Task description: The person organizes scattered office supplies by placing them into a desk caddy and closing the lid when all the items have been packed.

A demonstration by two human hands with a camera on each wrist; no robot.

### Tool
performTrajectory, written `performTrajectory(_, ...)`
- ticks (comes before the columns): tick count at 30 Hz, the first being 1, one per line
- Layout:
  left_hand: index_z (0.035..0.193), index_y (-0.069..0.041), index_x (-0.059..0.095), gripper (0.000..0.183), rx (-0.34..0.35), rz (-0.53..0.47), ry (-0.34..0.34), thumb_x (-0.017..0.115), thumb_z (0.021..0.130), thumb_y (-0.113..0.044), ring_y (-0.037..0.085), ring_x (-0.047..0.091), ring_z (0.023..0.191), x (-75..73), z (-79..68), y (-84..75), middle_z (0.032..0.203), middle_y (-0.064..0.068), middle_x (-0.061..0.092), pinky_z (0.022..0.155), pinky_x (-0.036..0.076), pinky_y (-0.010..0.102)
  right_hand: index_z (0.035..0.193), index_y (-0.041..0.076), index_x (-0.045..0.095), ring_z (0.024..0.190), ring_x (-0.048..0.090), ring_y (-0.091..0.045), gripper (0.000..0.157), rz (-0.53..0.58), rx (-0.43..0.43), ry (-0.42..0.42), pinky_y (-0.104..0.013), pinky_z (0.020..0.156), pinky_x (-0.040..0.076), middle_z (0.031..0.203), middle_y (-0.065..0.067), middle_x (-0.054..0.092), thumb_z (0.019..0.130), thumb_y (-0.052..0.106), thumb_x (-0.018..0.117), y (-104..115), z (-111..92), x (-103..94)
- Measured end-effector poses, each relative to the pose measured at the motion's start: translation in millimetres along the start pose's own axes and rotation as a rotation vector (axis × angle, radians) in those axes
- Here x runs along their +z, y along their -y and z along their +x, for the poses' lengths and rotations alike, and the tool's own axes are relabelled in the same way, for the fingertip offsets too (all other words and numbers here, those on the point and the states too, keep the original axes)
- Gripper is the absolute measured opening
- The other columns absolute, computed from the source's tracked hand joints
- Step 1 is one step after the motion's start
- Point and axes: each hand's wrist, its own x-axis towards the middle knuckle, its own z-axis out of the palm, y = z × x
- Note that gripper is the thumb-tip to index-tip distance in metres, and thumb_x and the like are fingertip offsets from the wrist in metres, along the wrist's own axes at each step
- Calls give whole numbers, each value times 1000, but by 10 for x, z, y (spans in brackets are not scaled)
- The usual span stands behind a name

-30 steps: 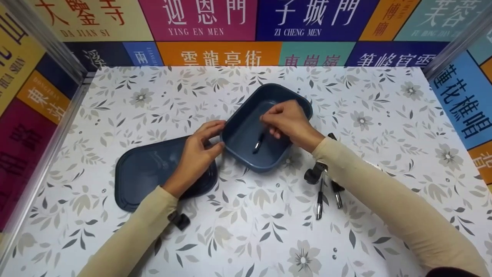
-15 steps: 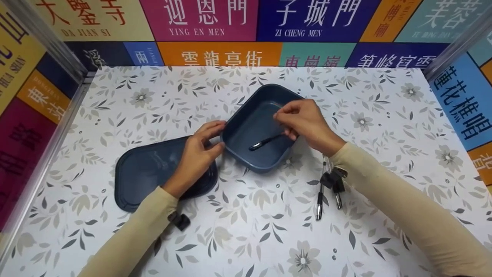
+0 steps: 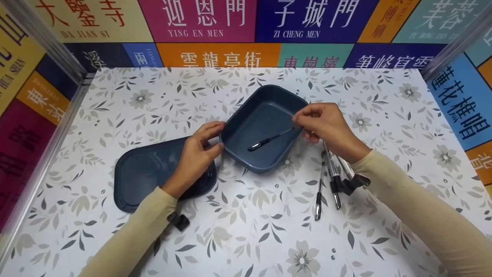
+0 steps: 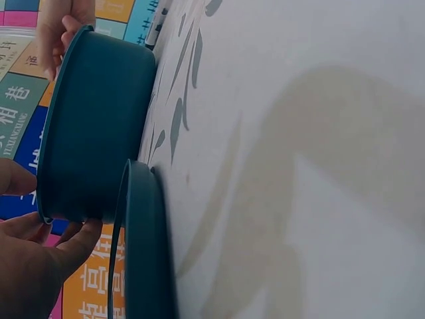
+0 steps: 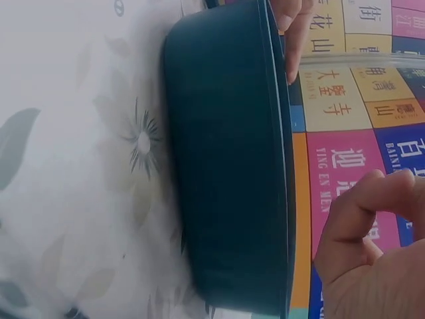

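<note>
A dark blue lunch box (image 3: 253, 164) stands open on the table. My left hand (image 3: 198, 150) holds it at its left corner, thumb and fingers on either side of the corner. In the left wrist view, the left fingers (image 4: 80, 242) touch the outer wall by the rim. Inside the box lies a black gel pen (image 3: 259, 145), tip toward the lower left, its thin end up near the right wall. My right hand (image 3: 326, 123) is at the right rim with fingers loosely curled. The right wrist view shows nothing held in that hand (image 5: 372, 246).
The matching dark blue lid (image 3: 142, 177) lies left of the box, partly under my left arm. Several pens (image 3: 319, 200) lie below my right wrist. A flowered cloth covers the table, with colourful lettered panels (image 3: 219, 54) behind it.
My right hand has moved right, from above the box's middle to its right rim, leaving the gel pen lying in the box. The left hand has stayed put.
</note>
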Motion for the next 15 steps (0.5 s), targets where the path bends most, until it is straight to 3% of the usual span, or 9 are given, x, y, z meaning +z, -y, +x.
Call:
performTrajectory(4,141,7,70,50,-1,8,-7,72,91,9,26,69,130,-5,-6,0,148,8,68,95,55,32,105,-8,75,53,55,-8,12,4,9,-5,-19,44,38,80,-4,73,98,0,69,-38,-32,-81)
performTrajectory(10,141,8,70,51,2,1,-4,72,90,10,28,69,131,3,0,-4,149,10,68,104,56,51,108,-7,75,55,53,-8,14,-22,35,-29,-19,45,37,83,-2,73,99,3,71,-78,-107,-199)
performTrajectory(15,142,6,69,51,3,31,4,72,92,8,26,68,132,4,-6,-7,150,8,67,101,56,42,112,-7,75,56,53,-8,18,-47,53,-38,-19,47,37,84,-2,73,100,6,72,-105,-178,-297)
